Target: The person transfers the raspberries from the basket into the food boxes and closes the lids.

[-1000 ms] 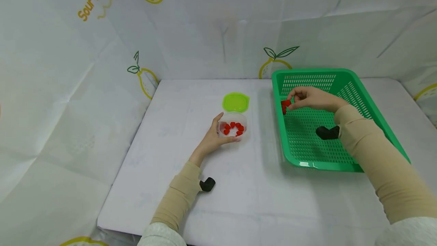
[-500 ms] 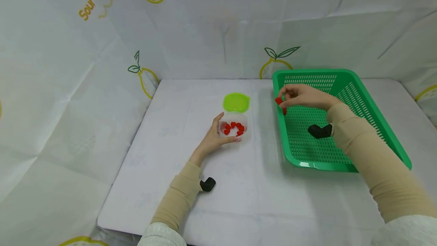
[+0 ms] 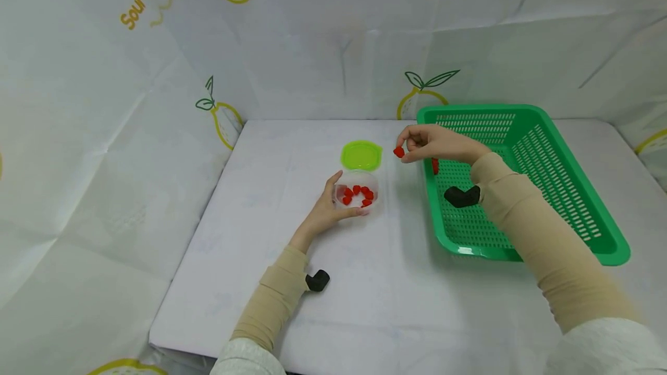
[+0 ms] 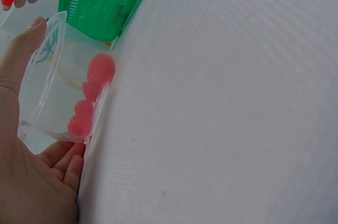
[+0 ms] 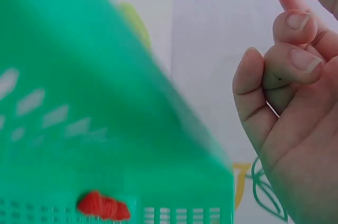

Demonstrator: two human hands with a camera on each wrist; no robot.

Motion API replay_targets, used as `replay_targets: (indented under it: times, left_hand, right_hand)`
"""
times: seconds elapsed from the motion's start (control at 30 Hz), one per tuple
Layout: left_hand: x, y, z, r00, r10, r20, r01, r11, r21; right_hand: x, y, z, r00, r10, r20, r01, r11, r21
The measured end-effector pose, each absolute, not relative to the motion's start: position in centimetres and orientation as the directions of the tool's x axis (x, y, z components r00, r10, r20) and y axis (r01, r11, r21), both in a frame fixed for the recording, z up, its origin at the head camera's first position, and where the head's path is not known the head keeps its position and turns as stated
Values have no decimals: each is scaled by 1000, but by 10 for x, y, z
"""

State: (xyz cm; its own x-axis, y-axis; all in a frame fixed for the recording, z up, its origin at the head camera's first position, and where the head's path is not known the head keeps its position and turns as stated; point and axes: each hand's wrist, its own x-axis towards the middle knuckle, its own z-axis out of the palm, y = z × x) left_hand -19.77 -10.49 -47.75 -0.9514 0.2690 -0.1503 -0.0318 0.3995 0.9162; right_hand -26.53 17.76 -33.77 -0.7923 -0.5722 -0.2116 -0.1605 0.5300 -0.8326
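Note:
My left hand (image 3: 325, 207) holds a round clear plastic tub (image 3: 361, 176), thumb on the near side and fingers round the far side. Several red raspberries (image 4: 101, 68) lie on the tub's bottom. Between thumb and index finger my right hand (image 3: 435, 142) pinches another raspberry (image 3: 399, 151), in the air just left of the green basket (image 3: 526, 108). The right hand's other fingers are curled, as the right wrist view shows. Inside the basket, by its left wall, there is more red fruit (image 5: 103, 206); how many pieces, I cannot tell.
A lime-green lid (image 3: 361, 155) lies on the white table (image 3: 333, 317) just behind the tub. The basket's raised left rim stands between its inside and the tub. A white sheet (image 3: 312, 45) with lemon prints hangs behind the table.
My right hand has moved left, out over the basket's left rim, carrying the pinched raspberry away from the other red fruit. The left hand and tub have stayed in place.

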Motion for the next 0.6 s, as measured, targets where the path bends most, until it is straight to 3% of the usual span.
replay_targets:
  times: [0.6]
  left_hand:
    - [-200, -108, -477, -946, 282, -158, -41, 380, 924]
  right_hand:
    - [-275, 125, -350, -708, -682, -183, -242, 478, -844]
